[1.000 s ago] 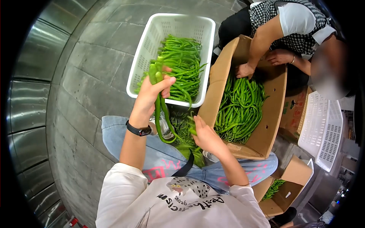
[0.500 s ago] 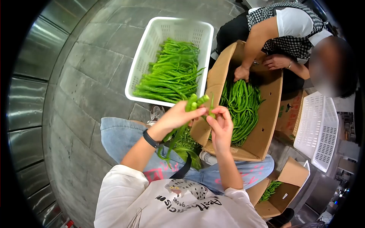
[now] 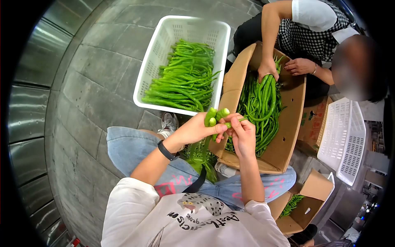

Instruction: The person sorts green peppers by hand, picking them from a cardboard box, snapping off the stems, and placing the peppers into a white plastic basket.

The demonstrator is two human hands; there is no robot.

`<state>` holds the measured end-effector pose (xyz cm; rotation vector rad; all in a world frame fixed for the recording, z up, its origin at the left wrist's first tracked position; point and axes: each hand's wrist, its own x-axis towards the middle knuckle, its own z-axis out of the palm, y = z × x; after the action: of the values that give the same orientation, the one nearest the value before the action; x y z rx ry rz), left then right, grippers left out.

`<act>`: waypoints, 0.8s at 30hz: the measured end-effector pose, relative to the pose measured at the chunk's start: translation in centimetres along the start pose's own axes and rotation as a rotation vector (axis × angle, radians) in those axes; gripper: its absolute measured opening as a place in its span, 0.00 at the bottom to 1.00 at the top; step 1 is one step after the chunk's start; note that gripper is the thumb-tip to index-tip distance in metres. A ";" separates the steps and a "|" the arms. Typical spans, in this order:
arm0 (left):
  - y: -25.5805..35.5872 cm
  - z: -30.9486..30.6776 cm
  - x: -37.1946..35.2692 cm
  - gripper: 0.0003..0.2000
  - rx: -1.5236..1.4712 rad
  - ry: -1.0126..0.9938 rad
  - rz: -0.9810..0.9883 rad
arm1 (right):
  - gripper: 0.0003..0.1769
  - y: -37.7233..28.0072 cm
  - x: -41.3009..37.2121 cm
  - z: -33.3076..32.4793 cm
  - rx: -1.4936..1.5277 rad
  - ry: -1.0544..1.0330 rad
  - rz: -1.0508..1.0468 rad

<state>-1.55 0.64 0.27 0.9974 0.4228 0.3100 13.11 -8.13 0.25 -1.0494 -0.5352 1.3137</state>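
My left hand (image 3: 198, 128) is closed around several long green peppers (image 3: 211, 116), their pale, stemless ends poking up past my thumb and their thin tails hanging below. My right hand (image 3: 242, 136) meets it on the right, thumb and fingers pinching the stem end of one green pepper (image 3: 231, 124). Fingers hide part of that pepper. Just beyond my right hand, a cardboard box (image 3: 279, 154) holds a heap of long green peppers. Ahead of my left hand stands a white plastic basket (image 3: 144, 78) with green peppers laid side by side.
Across the box, a co-worker's hand (image 3: 268, 69) grips peppers inside it; their other hand (image 3: 300, 66) rests by its rim. Between my knees lies a green bag (image 3: 210, 171) with stem scraps. A smaller box (image 3: 310, 197) with peppers and a white crate (image 3: 343, 136) are at right.
My hands have moved slightly down and right, with the pinched pepper turned from upright to nearly level. The co-worker's hand has lifted a bunch of peppers in the box.
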 end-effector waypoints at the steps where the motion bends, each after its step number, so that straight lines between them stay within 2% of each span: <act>1: 0.0 -0.2 0.0 0.12 0.003 -0.015 0.004 | 0.14 0.1 0.0 -0.1 0.017 0.006 0.015; 3: 0.0 -0.4 0.1 0.12 0.013 -0.044 0.010 | 0.16 0.6 0.1 -0.6 0.053 0.018 0.045; 6: 0.1 -0.5 -0.2 0.13 -0.045 -0.108 0.016 | 0.17 2.5 0.8 -2.6 0.614 -0.166 0.153; 8: 0.3 -0.4 -0.2 0.15 -0.099 -0.184 0.045 | 0.16 2.2 0.9 -2.9 0.668 -0.137 0.116; 10: 1.0 -1.2 -0.5 0.16 -0.115 -0.063 0.067 | 0.15 1.1 1.0 -3.1 0.677 -0.114 0.073; 11: 1.5 -1.8 -0.8 0.17 -0.123 0.002 0.077 | 0.13 0.4 1.0 -3.5 0.607 -0.077 0.007; 13: 3.2 -4.3 -1.4 0.16 -0.175 0.213 0.227 | 0.08 -1.5 0.8 -4.0 0.314 0.098 -0.186; 14: 4.2 -5.3 -2.0 0.17 -0.161 0.380 0.264 | 0.05 -1.7 0.6 -4.1 0.164 0.195 -0.203; 16: 5.3 -7.6 -2.6 0.13 -0.379 0.589 0.404 | 0.02 -1.2 -0.1 -3.9 -0.183 0.315 -0.213; 17: 5.9 -8.2 -3.2 0.11 -0.504 0.585 0.471 | 0.04 -0.5 -0.6 -3.3 -0.366 0.255 -0.192; 19: 6.2 -9.4 -3.7 0.10 -0.675 0.616 0.576 | 0.10 1.5 -1.4 -1.8 -0.656 0.059 -0.010; 21: 6.5 -9.3 -3.9 0.09 -0.734 0.585 0.648 | 0.16 2.6 -1.7 -0.2 -1.040 -0.234 0.040; 23: 6.6 -9.4 -4.1 0.09 -0.789 0.482 0.700 | 0.19 5.2 -1.8 -0.4 -1.231 -0.344 -0.083; 24: 6.4 -9.8 -4.3 0.08 -0.814 0.396 0.716 | 0.20 5.5 -2.0 -0.1 -1.219 -0.338 -0.041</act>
<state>-10.36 9.23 1.99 0.2380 0.2356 1.2315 9.90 -10.57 -4.07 -1.7578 -1.7257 1.0775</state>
